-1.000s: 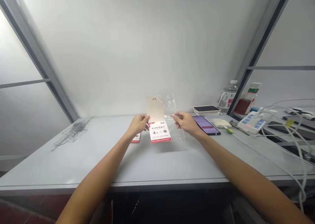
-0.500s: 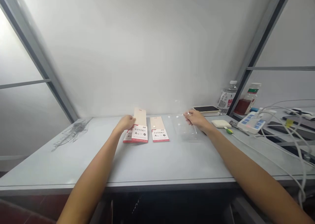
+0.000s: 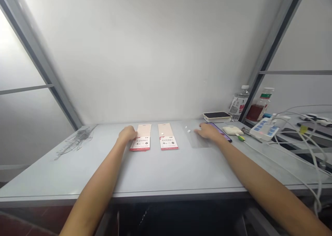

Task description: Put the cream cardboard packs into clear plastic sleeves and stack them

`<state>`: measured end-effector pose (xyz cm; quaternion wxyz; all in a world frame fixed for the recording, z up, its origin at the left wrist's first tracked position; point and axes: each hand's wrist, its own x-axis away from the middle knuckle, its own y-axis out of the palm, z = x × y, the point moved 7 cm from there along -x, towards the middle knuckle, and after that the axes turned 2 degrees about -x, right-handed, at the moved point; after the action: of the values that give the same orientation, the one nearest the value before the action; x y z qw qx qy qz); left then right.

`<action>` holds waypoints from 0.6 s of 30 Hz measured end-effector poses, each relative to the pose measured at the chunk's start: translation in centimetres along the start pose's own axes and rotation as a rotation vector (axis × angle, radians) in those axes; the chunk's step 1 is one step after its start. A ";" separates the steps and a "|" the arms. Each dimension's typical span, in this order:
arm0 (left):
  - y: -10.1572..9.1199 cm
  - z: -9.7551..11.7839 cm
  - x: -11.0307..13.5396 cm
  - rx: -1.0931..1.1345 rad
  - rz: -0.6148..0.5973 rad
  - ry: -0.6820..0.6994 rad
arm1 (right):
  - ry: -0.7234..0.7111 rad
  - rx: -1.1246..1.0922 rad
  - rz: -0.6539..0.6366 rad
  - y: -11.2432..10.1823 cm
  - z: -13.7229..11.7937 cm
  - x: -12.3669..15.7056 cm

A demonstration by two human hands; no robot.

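Observation:
On the left, a stack of white-and-red paper packets [image 3: 141, 142] with pale upper parts lies flat on the table. My left hand [image 3: 127, 134] is closed on the left edge of the top packet, its fingertips partly hidden. A similar packet [image 3: 166, 142] lies singly to the right, touched by neither hand, with a small round pale spot on its upper part. Farther right, a clear plastic sleeve [image 3: 199, 142] rests on the table. My right hand [image 3: 207, 130] is low over its upper right side, fingers closed at the sleeve's edge.
Beside my right hand lies a phone with a purple screen [image 3: 223, 134]. Behind it are a phone-like device [image 3: 217, 116] and a water bottle [image 3: 239, 104]. A white charger [image 3: 232, 130], power strip [image 3: 266, 128] and loose cables are at right. Dark marks [image 3: 77, 141] show at left.
My left hand has lowered the raised packet onto the left stack, shifting slightly left. My right hand has brought the clear sleeve down flat, and the purple-screened phone now shows.

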<state>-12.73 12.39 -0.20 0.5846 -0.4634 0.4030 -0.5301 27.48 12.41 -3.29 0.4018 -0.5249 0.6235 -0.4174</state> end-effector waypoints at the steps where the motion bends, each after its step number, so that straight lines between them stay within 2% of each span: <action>1: -0.1 0.2 0.2 -0.011 0.003 -0.017 | -0.002 0.017 -0.001 0.0 0.0 0.0; 4: -0.1 2.1 1.2 -0.009 0.038 0.012 | -0.008 0.046 0.015 -0.1 -0.1 0.1; 6: 0.2 4.7 2.4 0.009 0.059 0.146 | -0.014 0.052 0.038 -0.4 -0.4 0.2; 7: 0.8 6.2 3.2 -0.001 0.033 0.224 | -0.017 0.054 0.049 -0.6 -0.6 0.2; 10: 2.4 9.4 5.2 -0.018 -0.006 0.308 | -0.036 0.046 0.109 -1.6 -1.6 0.6; 11: 3.0 10.4 5.8 -0.071 -0.020 0.374 | -0.053 0.033 0.143 -2.0 -2.1 0.9; 14: 4.0 11.8 6.9 -0.188 -0.025 0.455 | -0.131 -0.032 0.227 -3.1 -4.1 2.1; 18: 3.7 11.8 7.1 -0.255 -0.014 0.464 | -0.296 -0.177 0.213 -3.5 -7.4 4.5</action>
<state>0.30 6.74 -0.79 0.4100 -0.4022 0.5866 -0.5710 21.07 8.34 2.19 0.4832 -0.5448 0.6439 -0.2347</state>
